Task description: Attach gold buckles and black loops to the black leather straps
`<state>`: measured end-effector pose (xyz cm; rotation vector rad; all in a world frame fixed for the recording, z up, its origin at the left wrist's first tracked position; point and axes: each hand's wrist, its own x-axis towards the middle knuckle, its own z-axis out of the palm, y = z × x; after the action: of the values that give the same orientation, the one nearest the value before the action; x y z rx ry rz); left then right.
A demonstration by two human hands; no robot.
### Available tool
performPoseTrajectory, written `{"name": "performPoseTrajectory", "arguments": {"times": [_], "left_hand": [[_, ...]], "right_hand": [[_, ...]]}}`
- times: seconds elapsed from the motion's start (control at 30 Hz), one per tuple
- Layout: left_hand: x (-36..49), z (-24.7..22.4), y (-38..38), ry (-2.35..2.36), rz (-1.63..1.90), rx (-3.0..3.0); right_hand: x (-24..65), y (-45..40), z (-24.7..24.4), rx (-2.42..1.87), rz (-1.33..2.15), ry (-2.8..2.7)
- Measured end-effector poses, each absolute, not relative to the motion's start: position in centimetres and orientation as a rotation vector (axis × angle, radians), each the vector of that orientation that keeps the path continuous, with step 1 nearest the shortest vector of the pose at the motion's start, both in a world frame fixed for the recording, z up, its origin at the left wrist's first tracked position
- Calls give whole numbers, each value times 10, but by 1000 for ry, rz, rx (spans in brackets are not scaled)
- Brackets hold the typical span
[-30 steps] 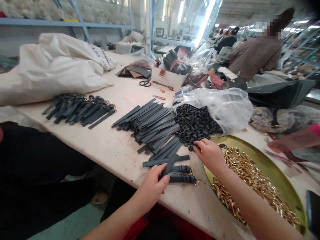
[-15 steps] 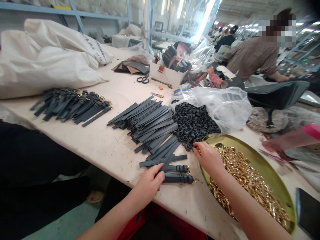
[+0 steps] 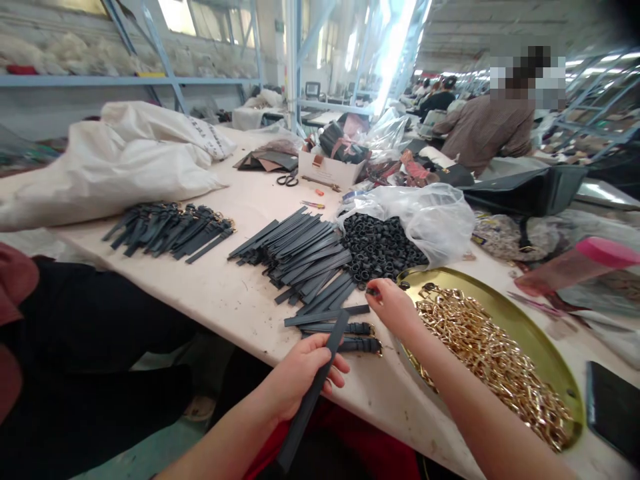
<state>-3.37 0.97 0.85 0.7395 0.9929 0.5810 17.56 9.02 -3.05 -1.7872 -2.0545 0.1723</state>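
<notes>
Strap (image 3: 314, 393) newly across left grip (image 3: 296, 372)

Across the left fingers (image 3: 341, 363) lies a long flat dark-grey strip (image 3: 313, 400); just beyond them, two dark-grey buckled straps (image 3: 360, 344). Farther ahead of them is a stack of flat dark-grey strips (image 3: 300, 247). Just ahead of the right fingers (image 3: 384, 288), a heap of small black loops (image 3: 387, 243); to their right, a round gold-coloured tray (image 3: 505, 307) holding gold metal buckles (image 3: 480, 353).

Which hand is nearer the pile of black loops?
Right. The right hand is just off the near edge of the pile of black loops. The left hand is farther off, over the table edge, holding a dark strap.
</notes>
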Motion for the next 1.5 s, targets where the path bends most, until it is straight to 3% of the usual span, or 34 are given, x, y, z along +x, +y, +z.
{"name": "performPoseTrajectory", "arguments": {"times": [0.13, 0.27, 0.57, 0.7, 0.93, 1.07, 1.3, 1.5], "left_hand": [[-31, 13, -1, 977, 558, 770], [-26, 5, -5, 993, 523, 962], [-21, -7, -13, 1193, 442, 1510], [-26, 1, -11, 1271, 378, 1805], [-30, 8, -6, 1223, 280, 1950], [-24, 4, -9, 1197, 356, 1742], [-18, -9, -15, 1202, 391, 1597], [-14, -4, -23, 1208, 363, 1665]], "right_hand": [[164, 37, -23, -1456, 1144, -1323], [147, -4, -21, -1133, 1497, -861], [128, -21, -38, -1050, 1355, -562], [128, -27, -41, -1208, 1247, -795], [130, -36, -35, -1361, 712, -1398], [132, -39, -29, -1388, 786, -1276], [129, -38, -38, -1309, 1209, -731], [126, -48, -44, -1244, 1214, -628]]}}
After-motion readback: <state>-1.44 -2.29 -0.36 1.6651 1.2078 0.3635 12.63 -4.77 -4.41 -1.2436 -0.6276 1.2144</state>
